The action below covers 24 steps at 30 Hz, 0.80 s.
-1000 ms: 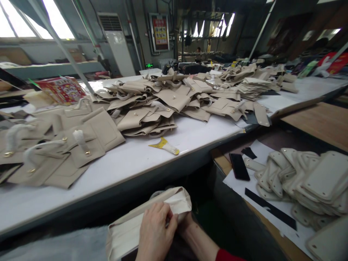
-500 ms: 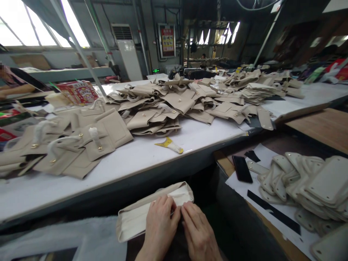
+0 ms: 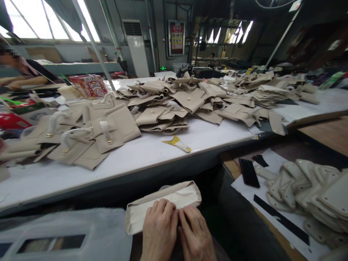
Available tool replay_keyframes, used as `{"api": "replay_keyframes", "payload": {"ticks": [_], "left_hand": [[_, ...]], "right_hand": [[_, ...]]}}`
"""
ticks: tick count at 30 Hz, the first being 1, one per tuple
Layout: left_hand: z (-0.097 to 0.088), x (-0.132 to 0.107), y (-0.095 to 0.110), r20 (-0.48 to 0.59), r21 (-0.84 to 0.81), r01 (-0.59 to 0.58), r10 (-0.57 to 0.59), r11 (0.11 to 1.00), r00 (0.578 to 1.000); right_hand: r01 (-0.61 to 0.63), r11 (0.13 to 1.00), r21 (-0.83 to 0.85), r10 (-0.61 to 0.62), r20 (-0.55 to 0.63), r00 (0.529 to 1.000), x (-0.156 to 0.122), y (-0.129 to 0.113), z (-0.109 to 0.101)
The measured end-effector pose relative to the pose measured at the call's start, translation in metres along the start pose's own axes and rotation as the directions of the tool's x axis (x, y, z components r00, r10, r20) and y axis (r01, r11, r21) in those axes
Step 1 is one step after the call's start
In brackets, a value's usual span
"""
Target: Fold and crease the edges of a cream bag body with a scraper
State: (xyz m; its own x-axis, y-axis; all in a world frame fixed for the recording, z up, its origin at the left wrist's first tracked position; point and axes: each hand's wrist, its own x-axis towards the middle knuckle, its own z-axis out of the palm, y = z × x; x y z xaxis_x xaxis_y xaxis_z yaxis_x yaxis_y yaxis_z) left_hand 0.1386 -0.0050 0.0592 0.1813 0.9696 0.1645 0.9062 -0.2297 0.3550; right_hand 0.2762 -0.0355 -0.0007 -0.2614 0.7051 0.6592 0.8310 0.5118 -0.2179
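Two hands, the left [image 3: 160, 227] and the right [image 3: 196, 231], appear to pinch the near edge of a beige bag body [image 3: 163, 194].
Uneven pulling between the hands could pucker its white lining [image 3: 181, 197], and a loose pinch could let the edge slip; what sits between the fingers is hidden. The bag body lies just beyond both hands, reaching past the left one, below the white-topped table [image 3: 148, 150].

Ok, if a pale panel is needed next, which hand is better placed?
Probably the right hand: the pale panels lie on that side, and the left hand is farther across. Both hands are at the beige piece's edge, though.
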Motion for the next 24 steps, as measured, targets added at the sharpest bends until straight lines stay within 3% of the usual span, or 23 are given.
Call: {"api": "replay_keyframes", "payload": {"ticks": [9,12,14,16,17,18,19,20,21,22,23,24], "left_hand": [[-0.009,-0.024,-0.035,-0.098,-0.035,0.041,-0.045,0.999,0.994],[-0.008,-0.037,-0.046,-0.197,-0.071,0.034,-0.047,0.997,0.979],[-0.001,-0.051,-0.06,-0.343,-0.162,0.065,-0.118,0.985,0.932],[0.01,-0.068,-0.079,-0.434,-0.388,0.207,-0.376,0.898,0.819],[0.018,-0.075,-0.088,-0.391,-0.558,0.314,-0.577,0.768,0.717],[0.027,-0.081,-0.096,-0.257,-0.727,0.405,-0.767,0.555,0.588],[0.037,-0.085,-0.103,-0.039,-0.853,0.451,-0.894,0.262,0.447],[0.047,-0.087,-0.107,0.209,-0.896,0.441,-0.922,-0.047,0.326],[0.057,-0.085,-0.108,0.429,-0.863,0.404,-0.861,-0.302,0.273],[0.067,-0.082,-0.107,0.577,-0.802,0.364,-0.772,-0.473,0.267],[0.076,-0.076,-0.103,0.635,-0.77,0.329,-0.71,-0.547,0.304],[0.084,-0.07,-0.098,0.637,-0.771,0.301,-0.685,-0.561,0.353]], "right_hand": [[0.091,0.995,0.038,-0.092,0.02,0.996,0.01,-0.029,0.012],[0.116,0.992,0.048,-0.119,0.045,0.992,0.013,-0.035,0.013],[0.131,0.99,0.045,-0.134,0.066,0.989,0.013,-0.039,0.014],[0.151,0.988,0.044,-0.154,0.082,0.985,0.014,-0.042,0.015],[0.158,0.986,0.046,-0.162,0.086,0.983,0.015,-0.043,0.015],[0.165,0.985,0.048,-0.169,0.086,0.982,0.015,-0.044,0.015],[0.169,0.984,0.048,-0.173,0.086,0.981,0.016,-0.045,0.015],[0.172,0.984,0.045,-0.175,0.083,0.981,0.016,-0.046,0.015],[0.178,0.983,0.042,-0.181,0.079,0.98,0.017,-0.047,0.015],[0.184,0.982,0.038,-0.187,0.074,0.98,0.017,-0.048,0.016],[0.193,0.98,0.036,-0.196,0.071,0.978,0.018,-0.049,0.016],[0.204,0.978,0.037,-0.206,0.071,0.976,0.018,-0.05,0.017]]}}
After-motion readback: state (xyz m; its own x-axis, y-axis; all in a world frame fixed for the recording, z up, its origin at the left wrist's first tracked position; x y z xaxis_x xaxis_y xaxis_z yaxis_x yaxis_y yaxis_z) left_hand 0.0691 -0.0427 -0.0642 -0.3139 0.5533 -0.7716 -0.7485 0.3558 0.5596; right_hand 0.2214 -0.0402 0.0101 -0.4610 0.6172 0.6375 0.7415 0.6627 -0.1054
